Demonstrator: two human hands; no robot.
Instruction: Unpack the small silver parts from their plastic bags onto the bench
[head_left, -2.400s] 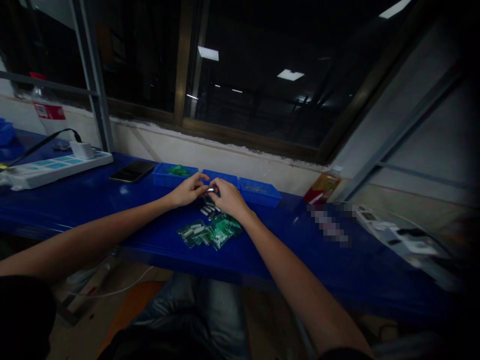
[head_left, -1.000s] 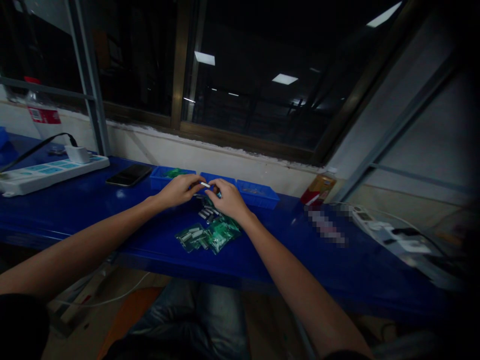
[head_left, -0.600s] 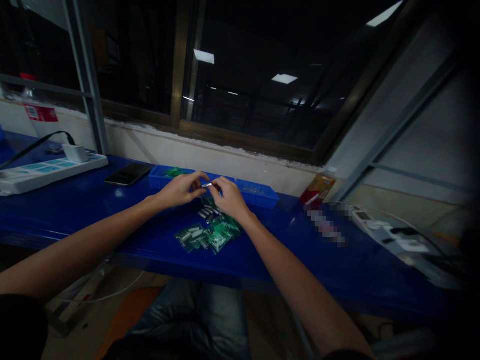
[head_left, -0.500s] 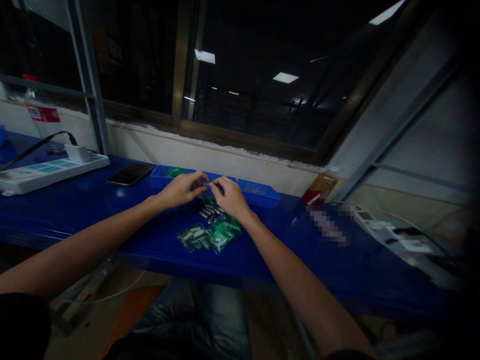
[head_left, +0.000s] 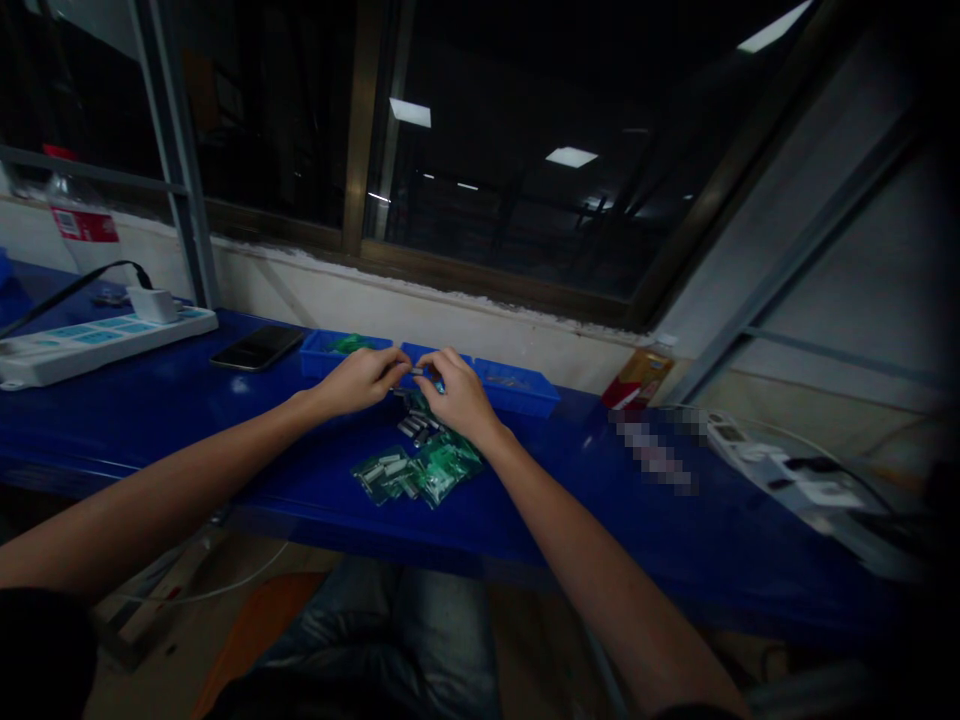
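My left hand [head_left: 367,380] and my right hand [head_left: 452,388] meet over the front of the blue trays, fingertips pinched. Between them is a small silvery cylinder [head_left: 417,371], held at its ends by both hands; its exact kind is too small to make out. Right below my hands lies a loose pile of small metal cylinders [head_left: 412,428] on the blue table. Closer to me rest a clear bag of such cylinders [head_left: 384,472] and a green plastic bag [head_left: 445,468], touching each other.
Blue trays [head_left: 517,398] line the wall, one with green pieces inside. To the left are a phone [head_left: 257,348], a white power strip [head_left: 105,345] and a bottle [head_left: 82,222]. A red-brown carton [head_left: 639,380] and white cabled devices [head_left: 810,485] stand right.
The fingertips of both hands have closed in around the small cylinder, my left fingers now more tightly pinched. The piles and bags lie as before.
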